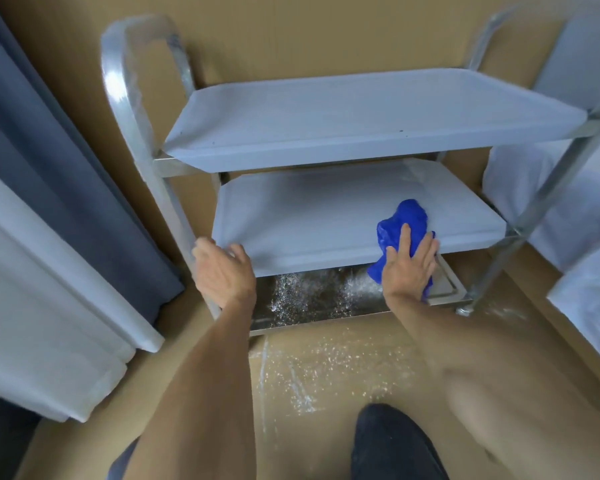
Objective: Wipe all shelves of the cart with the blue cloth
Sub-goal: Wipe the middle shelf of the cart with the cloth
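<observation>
pressing blue cloth [400,223] flat-fingered, right hand [409,265]; left hand [222,271] seemingly grasping cart [160,188].

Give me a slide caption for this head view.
Right hand presses blue cloth on cart's middle shelf; left hand steadies its corner.

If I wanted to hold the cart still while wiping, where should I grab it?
Probably the upright metal post at the cart's front left corner, reached from the front. It is a slim bar a hand can wrap, and the left hand already rests there while the right hand presses the blue cloth.
</observation>
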Motion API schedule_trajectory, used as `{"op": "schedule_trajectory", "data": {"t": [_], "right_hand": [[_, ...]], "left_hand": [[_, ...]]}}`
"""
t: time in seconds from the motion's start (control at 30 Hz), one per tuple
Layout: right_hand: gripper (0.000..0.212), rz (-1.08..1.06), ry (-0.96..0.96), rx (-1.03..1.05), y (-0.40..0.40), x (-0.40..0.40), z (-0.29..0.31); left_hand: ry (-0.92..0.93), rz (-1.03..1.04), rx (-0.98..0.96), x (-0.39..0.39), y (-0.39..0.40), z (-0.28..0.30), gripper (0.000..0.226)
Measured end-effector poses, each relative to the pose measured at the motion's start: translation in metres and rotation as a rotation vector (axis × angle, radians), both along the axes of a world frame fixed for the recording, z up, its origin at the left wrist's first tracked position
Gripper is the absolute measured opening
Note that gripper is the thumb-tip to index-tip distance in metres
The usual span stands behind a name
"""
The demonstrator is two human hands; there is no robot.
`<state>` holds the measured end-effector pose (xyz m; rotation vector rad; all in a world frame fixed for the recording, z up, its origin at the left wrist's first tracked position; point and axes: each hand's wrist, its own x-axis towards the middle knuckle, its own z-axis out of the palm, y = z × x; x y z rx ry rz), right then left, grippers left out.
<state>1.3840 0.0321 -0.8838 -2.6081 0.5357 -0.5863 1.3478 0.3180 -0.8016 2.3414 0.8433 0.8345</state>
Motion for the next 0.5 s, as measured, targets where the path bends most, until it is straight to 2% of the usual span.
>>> {"op": "schedule_trajectory", "data": {"t": [0.1,0.2,0.37,0.5], "right_hand": [[0.057,0.026,0.01,-0.008,-0.004,0.003,0.003],[0.055,0.062,0.034,-0.068,-0.024,0.015,0.008],[0.055,-0.041,0.221,-0.049,-0.067,0.078,0.031],[0.061,-0.121,0.325,-0.026,-0.083,0.137,0.031]], "left_hand": [[0.081,-0.226,0.13,0.01,-0.038,-0.009,0.017],[0.217,-0.334,0.173,0.029,-0.07,-0.011,0.017],[0.277,-0.311,0.092,0.067,-0.104,-0.02,0.02],[0.384,-0.278,0.134,0.109,-0.104,-0.025,0.019]]}}
